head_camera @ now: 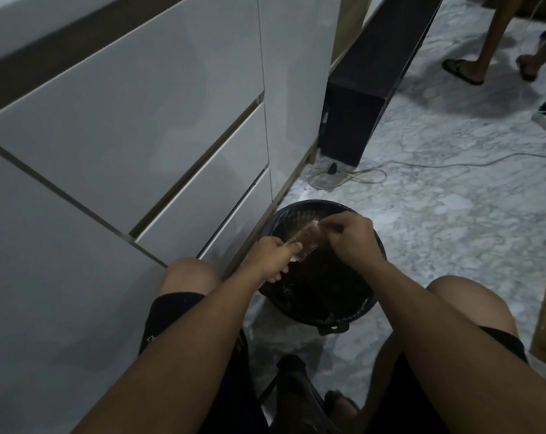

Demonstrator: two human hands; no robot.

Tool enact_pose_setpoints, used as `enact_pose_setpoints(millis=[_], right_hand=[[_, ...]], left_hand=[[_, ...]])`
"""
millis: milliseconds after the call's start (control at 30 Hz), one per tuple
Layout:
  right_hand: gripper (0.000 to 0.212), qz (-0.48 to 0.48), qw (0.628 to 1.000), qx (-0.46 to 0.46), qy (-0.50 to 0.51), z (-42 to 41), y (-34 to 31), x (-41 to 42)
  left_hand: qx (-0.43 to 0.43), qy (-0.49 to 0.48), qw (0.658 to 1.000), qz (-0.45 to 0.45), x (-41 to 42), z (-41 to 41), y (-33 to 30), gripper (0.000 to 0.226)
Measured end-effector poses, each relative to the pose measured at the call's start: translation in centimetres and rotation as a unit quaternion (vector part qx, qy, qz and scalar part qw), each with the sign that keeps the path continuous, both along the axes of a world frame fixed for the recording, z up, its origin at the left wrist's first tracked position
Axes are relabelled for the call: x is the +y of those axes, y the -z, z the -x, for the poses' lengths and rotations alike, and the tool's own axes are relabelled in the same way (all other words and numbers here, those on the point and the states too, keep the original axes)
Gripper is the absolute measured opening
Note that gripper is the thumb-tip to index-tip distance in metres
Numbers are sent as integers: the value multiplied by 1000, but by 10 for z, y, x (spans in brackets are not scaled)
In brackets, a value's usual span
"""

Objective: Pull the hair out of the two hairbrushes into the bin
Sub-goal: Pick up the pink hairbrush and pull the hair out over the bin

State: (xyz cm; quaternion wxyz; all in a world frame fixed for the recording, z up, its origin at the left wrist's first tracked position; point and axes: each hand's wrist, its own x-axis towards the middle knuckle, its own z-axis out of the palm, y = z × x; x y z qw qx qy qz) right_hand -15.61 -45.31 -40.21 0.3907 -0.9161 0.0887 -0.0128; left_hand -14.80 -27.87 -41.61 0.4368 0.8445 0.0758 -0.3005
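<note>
Hairbrush [301, 241] — handle clamped in left hand [273, 256], over black bin [372, 303] (lined); right hand [353, 236] — fingers pinched on hair [320, 225] at its bristles.

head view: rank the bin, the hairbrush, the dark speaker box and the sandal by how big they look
1. dark speaker box
2. bin (close to the box; it sits nearer the camera and hands cover part of it, so the order is unsure)
3. hairbrush
4. sandal (far away, so it looks small)
</note>
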Motion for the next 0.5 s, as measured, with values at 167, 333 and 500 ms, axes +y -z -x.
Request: enact_pose_setpoints(millis=[167,333,500], right_hand=[[21,-37,996,27,81,-2,-7,-4],[53,-41,996,72,-25,2,-2,1],[37,21,997,33,-72,4,11,4]], left_hand=[[3,-26,1000,3,3,-1,0,39],[1,-10,1000,3,-1,1,5,36],[7,26,1000,12,-5,1,8,31]])
